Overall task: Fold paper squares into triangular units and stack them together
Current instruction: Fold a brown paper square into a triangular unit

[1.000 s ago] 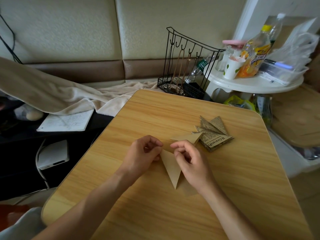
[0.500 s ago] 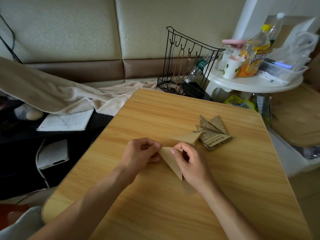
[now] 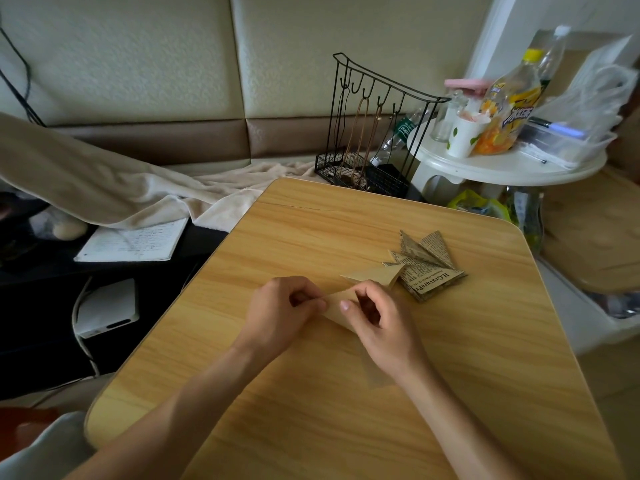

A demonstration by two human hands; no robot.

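I see the tan paper unit [image 3: 337, 308] near the middle of the bench [image 3: 311, 216], held between both hands just above the wood. My left hand [image 3: 282, 311] pinches its near-left end between thumb and curled fingers; my right hand [image 3: 375, 322] has its fingers curled round the right side, thumb pressed on the top face. Both grips are closed on the paper, neither slack.

I judge this piece very light and thin, stiff only along its creases, so it will bend or spring open if I let go of a fold. It looks matte, not slippery, and it will tear or dent under hard pressure. The safest hold, I think, is on the folded edges and corners, where the layers are doubled, not the flat middle.

At about 1 o'clock from the hands lies another tan folded unit [image 3: 379, 275], touching the stack of newsprint units [image 3: 424, 268] beyond it. A further tan sheet [image 3: 374, 374] lies partly hidden under my right wrist.
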